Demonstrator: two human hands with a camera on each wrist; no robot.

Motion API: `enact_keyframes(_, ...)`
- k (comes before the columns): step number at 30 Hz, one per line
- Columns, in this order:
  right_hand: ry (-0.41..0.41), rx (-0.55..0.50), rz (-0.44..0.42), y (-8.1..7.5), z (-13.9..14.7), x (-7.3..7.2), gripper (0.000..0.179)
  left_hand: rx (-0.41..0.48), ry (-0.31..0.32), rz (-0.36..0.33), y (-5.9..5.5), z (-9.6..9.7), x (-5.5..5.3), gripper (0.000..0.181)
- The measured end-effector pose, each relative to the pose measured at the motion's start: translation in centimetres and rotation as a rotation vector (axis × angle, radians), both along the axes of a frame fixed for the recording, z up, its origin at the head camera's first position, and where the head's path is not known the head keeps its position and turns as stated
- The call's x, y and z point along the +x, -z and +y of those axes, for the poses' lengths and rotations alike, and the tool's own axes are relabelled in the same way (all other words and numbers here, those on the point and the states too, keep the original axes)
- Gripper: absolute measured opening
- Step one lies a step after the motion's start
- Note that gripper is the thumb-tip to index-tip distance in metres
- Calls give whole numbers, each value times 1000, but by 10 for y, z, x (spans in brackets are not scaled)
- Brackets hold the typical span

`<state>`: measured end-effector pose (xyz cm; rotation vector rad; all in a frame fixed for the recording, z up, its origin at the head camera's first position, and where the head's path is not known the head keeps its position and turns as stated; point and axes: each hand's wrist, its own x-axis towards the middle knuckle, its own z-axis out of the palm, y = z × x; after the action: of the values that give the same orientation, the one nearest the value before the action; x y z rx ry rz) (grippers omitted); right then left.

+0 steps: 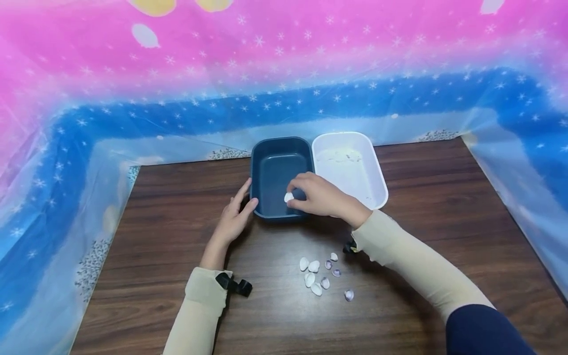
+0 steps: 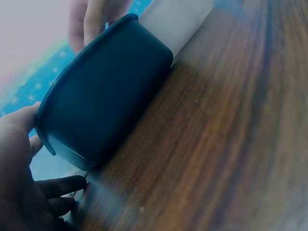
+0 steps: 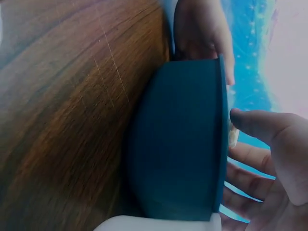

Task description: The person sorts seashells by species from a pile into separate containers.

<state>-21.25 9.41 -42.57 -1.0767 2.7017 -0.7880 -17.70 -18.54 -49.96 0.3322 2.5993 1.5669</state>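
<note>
Between thumb and forefinger, my right hand pinches a white seashell over the near right part of a dark teal tub. In the right wrist view the shell shows just past the tub's rim, by the thumb tip. My left hand rests against the tub's left side, thumb at the near left corner and fingers extended along the wall. Seen from the left wrist, that hand has its lower fingers spread near the tub's base. The tub's visible floor is bare.
A white tub stands against the teal one on the right, with small bits inside. Several white shells and small purple shells lie on the wooden table nearer me. A patterned pink and blue sheet borders the table.
</note>
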Motion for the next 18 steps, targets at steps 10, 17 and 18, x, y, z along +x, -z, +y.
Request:
enact_keyframes(10, 25, 95, 7, 6, -23, -13, 30, 3, -19, 5, -1, 0, 3, 63)
enact_keyframes(17, 54, 106, -8, 14, -32, -17, 29, -7, -29, 5, 1, 0, 3, 64)
enact_keyframes(18, 57, 114, -15, 16, -33, -17, 30, -9, -29, 2, 2, 0, 4, 64)
